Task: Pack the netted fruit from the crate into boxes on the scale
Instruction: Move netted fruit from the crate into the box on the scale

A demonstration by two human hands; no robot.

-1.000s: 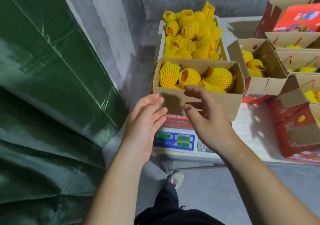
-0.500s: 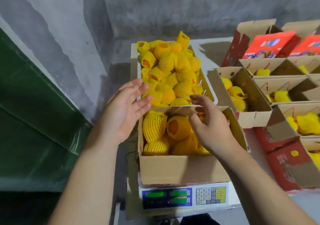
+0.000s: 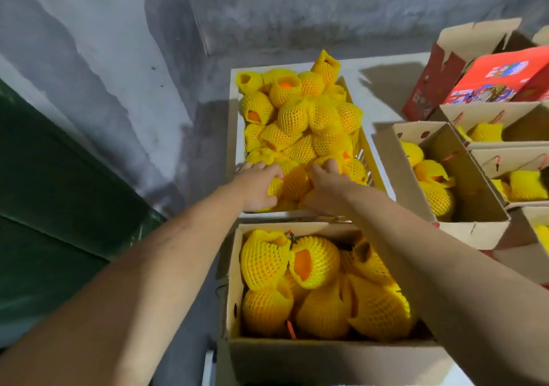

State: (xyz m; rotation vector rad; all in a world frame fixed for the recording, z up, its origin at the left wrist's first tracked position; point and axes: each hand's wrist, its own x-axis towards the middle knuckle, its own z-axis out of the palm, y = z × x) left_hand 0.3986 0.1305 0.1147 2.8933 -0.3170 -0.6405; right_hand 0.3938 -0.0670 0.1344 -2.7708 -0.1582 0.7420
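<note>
At the near end of the crate (image 3: 237,148), left hand (image 3: 257,185) and right hand (image 3: 323,188) each curl over a netted fruit (image 3: 292,182) — soft foam sleeve, likely weighty and bruisable, so cup the body, not loose netting.

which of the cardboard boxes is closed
The red printed box at the far right, its lid flap down. The brown boxes beside it and the near box stand open, netted fruit showing.
</note>
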